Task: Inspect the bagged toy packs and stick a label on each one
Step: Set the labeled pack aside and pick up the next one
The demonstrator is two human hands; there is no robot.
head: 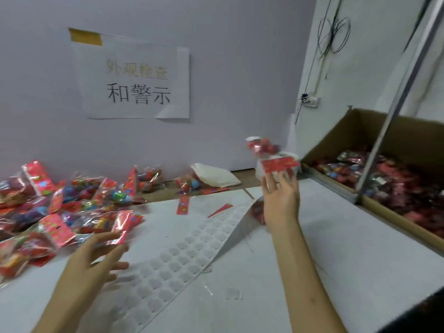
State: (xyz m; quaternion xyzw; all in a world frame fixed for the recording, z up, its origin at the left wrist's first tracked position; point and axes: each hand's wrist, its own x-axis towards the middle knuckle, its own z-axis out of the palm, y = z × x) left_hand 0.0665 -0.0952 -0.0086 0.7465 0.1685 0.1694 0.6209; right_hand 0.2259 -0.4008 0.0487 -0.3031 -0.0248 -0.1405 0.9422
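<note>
Toy pack of clear plastic film with a red header card (274,159), raised at right of centre, at the fingertips of the right hand (281,200). The fingers point upward, nearly straight, against the pack's lower edge. Blur hides the thumb, so whether the pack is pinched or only touched cannot be told.

The step in hand appears to be inspection of a single pack, held up for view. The next move probably calls for one sticker from the long white backing sheet of pale labels (182,255), which lies diagonally on the white desk (336,236), below and left of the pack.

The left hand (96,258), lower left, hovers with fingers spread and holds nothing, between that sheet and the heap of similar red-carded packs (48,207) at far left. An open brown cardboard box (341,135) at right contains more packs.
</note>
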